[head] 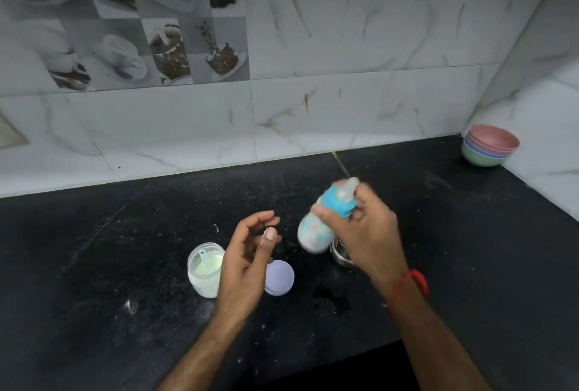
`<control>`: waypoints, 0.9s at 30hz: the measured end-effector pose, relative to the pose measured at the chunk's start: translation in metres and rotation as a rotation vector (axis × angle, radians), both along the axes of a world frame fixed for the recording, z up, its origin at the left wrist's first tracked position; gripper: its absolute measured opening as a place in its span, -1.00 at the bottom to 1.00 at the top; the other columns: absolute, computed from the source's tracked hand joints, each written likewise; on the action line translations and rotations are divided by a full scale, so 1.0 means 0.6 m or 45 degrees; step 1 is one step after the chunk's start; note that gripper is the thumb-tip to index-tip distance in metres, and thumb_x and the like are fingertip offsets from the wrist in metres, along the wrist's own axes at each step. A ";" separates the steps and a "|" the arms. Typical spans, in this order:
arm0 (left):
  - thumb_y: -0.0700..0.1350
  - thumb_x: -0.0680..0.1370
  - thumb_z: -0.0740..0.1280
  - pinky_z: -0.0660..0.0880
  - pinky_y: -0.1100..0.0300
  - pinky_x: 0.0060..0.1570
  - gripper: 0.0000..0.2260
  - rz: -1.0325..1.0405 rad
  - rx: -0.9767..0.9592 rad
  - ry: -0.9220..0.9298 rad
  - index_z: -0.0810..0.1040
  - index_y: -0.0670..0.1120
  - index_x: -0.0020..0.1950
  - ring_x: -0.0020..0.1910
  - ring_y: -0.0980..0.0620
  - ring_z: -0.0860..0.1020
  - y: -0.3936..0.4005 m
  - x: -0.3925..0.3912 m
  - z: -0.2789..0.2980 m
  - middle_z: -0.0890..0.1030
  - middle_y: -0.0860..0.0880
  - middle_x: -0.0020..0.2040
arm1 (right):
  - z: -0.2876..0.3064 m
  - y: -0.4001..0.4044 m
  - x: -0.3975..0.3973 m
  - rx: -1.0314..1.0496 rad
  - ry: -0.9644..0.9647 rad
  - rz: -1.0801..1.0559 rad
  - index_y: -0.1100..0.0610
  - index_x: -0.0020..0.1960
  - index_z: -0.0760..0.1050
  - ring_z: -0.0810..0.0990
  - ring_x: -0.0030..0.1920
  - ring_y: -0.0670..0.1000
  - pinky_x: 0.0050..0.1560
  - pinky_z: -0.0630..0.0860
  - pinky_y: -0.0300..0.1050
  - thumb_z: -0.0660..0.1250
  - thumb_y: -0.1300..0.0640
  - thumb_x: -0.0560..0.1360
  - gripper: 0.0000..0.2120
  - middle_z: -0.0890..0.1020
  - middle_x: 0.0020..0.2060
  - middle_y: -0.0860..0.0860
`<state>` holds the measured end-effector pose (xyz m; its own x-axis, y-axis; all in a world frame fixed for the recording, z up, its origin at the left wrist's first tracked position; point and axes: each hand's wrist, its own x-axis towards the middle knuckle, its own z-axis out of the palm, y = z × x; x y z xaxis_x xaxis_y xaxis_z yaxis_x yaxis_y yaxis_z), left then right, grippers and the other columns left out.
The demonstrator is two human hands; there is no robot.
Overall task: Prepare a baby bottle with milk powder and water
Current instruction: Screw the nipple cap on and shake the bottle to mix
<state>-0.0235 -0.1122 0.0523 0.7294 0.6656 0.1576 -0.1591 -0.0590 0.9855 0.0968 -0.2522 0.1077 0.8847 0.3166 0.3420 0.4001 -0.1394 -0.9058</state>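
Right hand [366,234] grips tilted baby bottle [316,231] (blurred); left hand [247,262] fingers loosely spread, empty.
Open jar [203,271], near left: white powder, scoop [204,260].

The bench [131,252] is black speckled stone, faintly glossy, dusted with white powder. The wall [344,77] is glossy marble-look tile. The bottle [313,234] and jar [203,278] look like translucent plastic, the lid [280,278] matt plastic, the cup [340,254] shiny metal

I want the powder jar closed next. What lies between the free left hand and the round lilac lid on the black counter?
Nothing visible does. The open left hand hovers right beside the round lilac lid, partly overlapping it in view. The open clear powder jar sits just left of the hand.
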 end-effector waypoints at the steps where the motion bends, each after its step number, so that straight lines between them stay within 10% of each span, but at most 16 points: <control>1: 0.01 0.62 0.32 0.60 0.12 0.03 -0.74 -0.035 0.008 0.011 0.56 0.05 0.31 0.13 0.02 0.69 -0.004 0.001 -0.002 0.68 0.11 0.24 | -0.014 0.000 0.001 -0.093 0.095 0.046 -0.09 0.12 0.56 0.75 -0.01 -0.08 0.06 0.69 0.07 0.60 -0.17 0.34 -0.57 0.74 -0.05 -0.11; 5: 0.13 0.63 0.33 0.66 0.00 0.06 -0.65 -0.277 0.050 0.101 0.50 0.12 0.40 0.25 0.06 0.64 -0.016 0.011 -0.003 0.63 0.14 0.32 | -0.017 0.001 -0.013 0.060 0.197 0.120 0.05 0.11 0.58 0.76 -0.03 -0.02 0.01 0.70 0.04 0.61 -0.01 0.41 -0.64 0.75 -0.06 -0.02; 12: 0.36 0.63 0.09 0.50 0.06 -0.37 -0.29 -0.487 -0.619 0.090 0.49 -0.29 0.29 -0.41 -0.02 0.43 -0.050 0.031 0.028 0.56 -0.17 -0.28 | 0.006 -0.002 -0.032 0.305 0.515 0.572 0.05 0.42 0.43 0.70 0.07 0.01 -0.09 0.60 -0.19 0.40 0.12 0.58 -0.57 0.71 0.18 0.04; 16: 0.31 0.67 -0.01 0.44 0.16 -0.47 -0.35 -0.663 -0.898 0.115 0.60 -0.19 0.22 -0.52 0.05 0.34 -0.047 0.024 0.046 0.52 -0.23 -0.31 | 0.007 -0.017 -0.025 0.093 0.438 0.779 -0.01 0.57 0.20 0.66 -0.10 0.00 -0.22 0.59 -0.18 0.43 0.20 0.55 -0.31 0.65 0.23 0.12; 19: 0.40 0.62 -0.06 0.44 0.18 -0.48 -0.27 -0.664 -0.845 0.162 0.59 -0.15 0.25 -0.53 0.03 0.39 -0.041 0.028 0.043 0.56 -0.23 -0.29 | 0.013 -0.015 -0.022 0.091 0.414 0.740 -0.05 0.53 0.23 0.70 -0.16 -0.03 -0.23 0.63 -0.12 0.52 0.20 0.46 -0.24 0.69 0.15 0.09; 24: 0.46 0.45 0.05 0.47 0.13 -0.46 -0.27 -0.272 -0.606 0.124 0.48 -0.09 0.29 -0.40 -0.05 0.54 -0.014 0.035 0.028 0.74 -0.16 0.00 | 0.022 -0.022 -0.028 0.572 0.012 0.247 -0.13 0.45 0.28 0.63 0.29 0.07 0.25 0.61 -0.04 0.55 0.24 0.41 -0.25 0.61 0.27 -0.08; 27: 0.43 0.49 0.06 0.47 0.07 -0.37 -0.37 -0.122 -0.467 0.112 0.50 -0.03 0.25 -0.34 -0.06 0.56 0.002 0.030 0.022 0.73 -0.13 0.10 | -0.010 -0.022 -0.001 0.110 -0.111 0.126 -0.16 0.47 0.28 0.65 0.24 -0.04 0.24 0.63 0.04 0.58 0.09 0.45 -0.27 0.61 0.25 -0.13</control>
